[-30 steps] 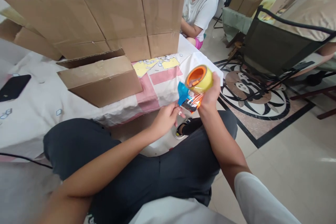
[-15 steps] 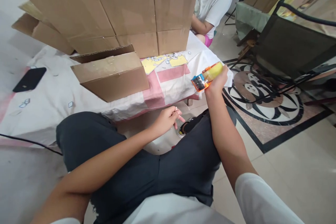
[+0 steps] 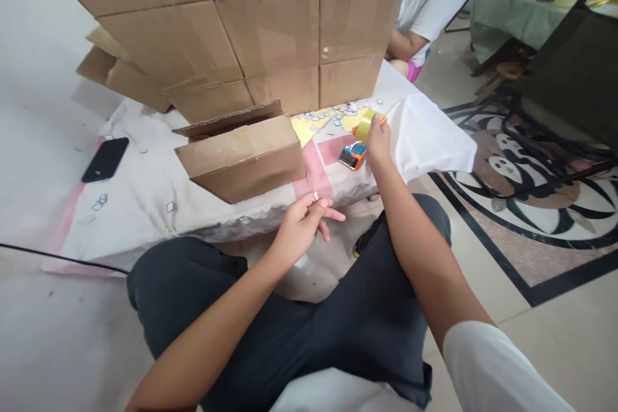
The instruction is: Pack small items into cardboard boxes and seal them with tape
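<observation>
Both forearms slanted forward above dark trousers (image 3: 357, 335). The left hand (image 3: 302, 225), lower and nearer, hung between the knees, thumb and forefinger pinching 1 small pale scrap (image 3: 315, 196), the other fingers loosely spread. Ahead and rightward of it, the right hand (image 3: 380, 140) gripped the tape dispenser (image 3: 355, 155) at its yellow roll (image 3: 364, 125), the blue-and-orange end tilted out toward the left hand's side. Whether the dispenser touched the cloth (image 3: 140, 206) below could not be told. That white-and-pink cloth covered the low surface before the 2 hands. Just beyond the left hand stood 1 partly open carton (image 3: 251, 170); well left lay a black phone (image 3: 105, 159). Beyond both hands rose stacked cartons (image 3: 273, 32). Past the right hand were 1 person in a white top (image 3: 441, 0), a panda floor design (image 3: 512, 180), a dark chair (image 3: 562, 77) and a green-covered table (image 3: 512, 16).
</observation>
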Demonstrator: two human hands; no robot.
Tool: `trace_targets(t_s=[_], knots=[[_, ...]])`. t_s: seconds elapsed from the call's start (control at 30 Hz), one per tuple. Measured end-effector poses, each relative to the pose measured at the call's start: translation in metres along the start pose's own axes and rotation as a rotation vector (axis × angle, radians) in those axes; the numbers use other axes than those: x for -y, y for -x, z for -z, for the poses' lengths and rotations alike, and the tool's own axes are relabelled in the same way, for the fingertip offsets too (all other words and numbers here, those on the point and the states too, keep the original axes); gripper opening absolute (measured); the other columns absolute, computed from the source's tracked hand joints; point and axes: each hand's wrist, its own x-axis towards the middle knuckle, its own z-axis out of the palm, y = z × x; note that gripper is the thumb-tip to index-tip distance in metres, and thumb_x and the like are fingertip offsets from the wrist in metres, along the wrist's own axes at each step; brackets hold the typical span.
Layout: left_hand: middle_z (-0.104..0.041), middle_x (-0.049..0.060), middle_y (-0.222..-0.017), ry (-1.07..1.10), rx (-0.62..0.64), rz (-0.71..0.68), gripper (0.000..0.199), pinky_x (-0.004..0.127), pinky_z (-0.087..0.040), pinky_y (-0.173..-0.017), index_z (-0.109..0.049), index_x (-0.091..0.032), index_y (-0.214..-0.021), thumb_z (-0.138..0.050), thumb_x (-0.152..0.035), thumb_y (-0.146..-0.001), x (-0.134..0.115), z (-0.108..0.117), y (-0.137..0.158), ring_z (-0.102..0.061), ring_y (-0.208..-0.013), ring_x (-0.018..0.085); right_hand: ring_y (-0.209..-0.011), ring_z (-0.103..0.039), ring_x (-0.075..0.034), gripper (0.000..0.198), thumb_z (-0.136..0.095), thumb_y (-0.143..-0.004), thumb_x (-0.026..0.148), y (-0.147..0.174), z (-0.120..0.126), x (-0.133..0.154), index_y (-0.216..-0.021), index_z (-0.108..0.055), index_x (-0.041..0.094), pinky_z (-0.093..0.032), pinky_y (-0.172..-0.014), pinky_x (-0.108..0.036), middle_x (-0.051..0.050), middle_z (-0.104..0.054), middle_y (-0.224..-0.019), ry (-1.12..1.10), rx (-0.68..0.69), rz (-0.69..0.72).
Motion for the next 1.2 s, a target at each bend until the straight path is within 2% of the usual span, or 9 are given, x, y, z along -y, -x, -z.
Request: trace_targets(t_s=[0.2,0.33,0.43,0.63,0.87,0.97,1.03,1.1,1.2], knots=[[-0.079,0.011,-0.093,0.052,-0.038,0.001,0.032,0.021,-0.029,-0.041,-0.053,-0.017,-0.091,-0.055,-0.049,-0.093,-0.012,0.030,-0.001,-0.060,-0.043,0.009,-0.077,-0.065,-0.016,0.045,-0.075,-0.079,0.053,0.003,0.017,0.012,-0.092,-0.045,0.021,-0.058,-0.068,-0.031,0.001,-0.059,-0.084,0.112,-0.129,-0.184],[-0.079,0.011,-0.092,0.048,-0.063,-0.015,0.029,0.022,-0.033,-0.042,-0.053,-0.018,-0.090,-0.055,-0.047,-0.094,-0.020,0.052,-0.010,-0.062,-0.045,0.011,-0.068,-0.056,-0.012,0.052,-0.080,-0.074,0.047,0.019,0.021,0.035,-0.099,-0.041,0.024,-0.053,-0.067,-0.030,0.004,-0.052,-0.085,0.206,-0.147,0.049],[-0.079,0.009,-0.091,0.018,-0.105,-0.041,0.027,0.024,-0.039,-0.046,-0.055,-0.018,-0.093,-0.054,-0.045,-0.095,-0.027,0.065,-0.016,-0.063,-0.047,0.012,-0.070,-0.050,-0.012,0.035,-0.076,-0.080,0.045,0.042,0.008,0.062,-0.091,-0.051,0.023,-0.049,-0.070,-0.031,0.003,-0.048,-0.082,0.333,-0.095,0.327],[-0.078,0.003,-0.091,-0.297,-0.222,-0.215,0.021,0.026,-0.049,-0.063,-0.060,-0.022,-0.101,-0.048,-0.039,-0.101,-0.034,0.082,-0.011,-0.070,-0.060,0.014,-0.067,-0.048,-0.015,0.017,-0.067,-0.089,0.040,0.102,-0.047,0.113,-0.091,-0.067,0.023,-0.041,-0.063,-0.032,0.001,-0.050,-0.071,0.235,0.671,0.517],[-0.078,0.003,-0.099,-0.355,-0.221,-0.180,0.026,0.028,-0.051,-0.068,-0.059,-0.026,-0.118,-0.058,-0.037,-0.095,-0.035,0.098,-0.001,-0.075,-0.079,0.022,-0.065,-0.050,-0.015,0.009,-0.068,-0.085,0.015,0.124,-0.079,0.150,-0.084,-0.064,0.023,-0.040,-0.060,-0.032,0.001,-0.054,-0.070,0.337,0.959,0.666],[-0.077,0.004,-0.085,-0.388,-0.183,-0.052,0.030,0.029,-0.047,-0.061,-0.061,-0.024,-0.120,-0.063,-0.032,-0.091,-0.027,0.114,-0.005,-0.072,-0.070,0.024,-0.061,-0.050,-0.017,0.007,-0.065,-0.086,0.019,0.114,-0.083,0.173,-0.082,-0.065,0.025,-0.039,-0.057,-0.037,-0.001,-0.054,-0.066,0.216,0.843,0.731],[-0.073,0.004,-0.073,-0.523,-0.173,-0.042,0.013,0.029,-0.041,-0.056,-0.069,-0.023,-0.098,-0.059,-0.028,-0.092,-0.023,0.124,-0.008,-0.067,-0.060,0.023,-0.054,-0.043,-0.016,0.010,-0.066,-0.084,0.025,0.103,-0.085,0.192,-0.075,-0.065,0.025,-0.033,-0.052,-0.037,-0.001,-0.045,-0.058,0.021,0.615,0.801],[-0.072,0.004,-0.070,-0.627,-0.152,-0.113,0.022,0.029,-0.036,-0.054,-0.069,-0.023,-0.081,-0.054,-0.029,-0.096,-0.023,0.131,-0.007,-0.062,-0.057,0.021,-0.050,-0.037,-0.015,0.017,-0.071,-0.079,0.032,0.091,-0.088,0.209,-0.067,-0.064,0.024,-0.028,-0.050,-0.037,0.000,-0.037,-0.053,-0.072,0.455,0.876],[-0.076,0.003,-0.085,-0.739,-0.293,-0.369,0.022,0.030,-0.040,-0.062,-0.072,-0.025,-0.094,-0.051,-0.031,-0.099,-0.031,0.138,-0.001,-0.065,-0.074,0.022,-0.050,-0.041,-0.016,0.021,-0.073,-0.077,0.037,0.078,-0.097,0.228,-0.064,-0.063,0.024,-0.032,-0.051,-0.040,-0.001,-0.040,-0.052,-0.002,0.559,0.867]])
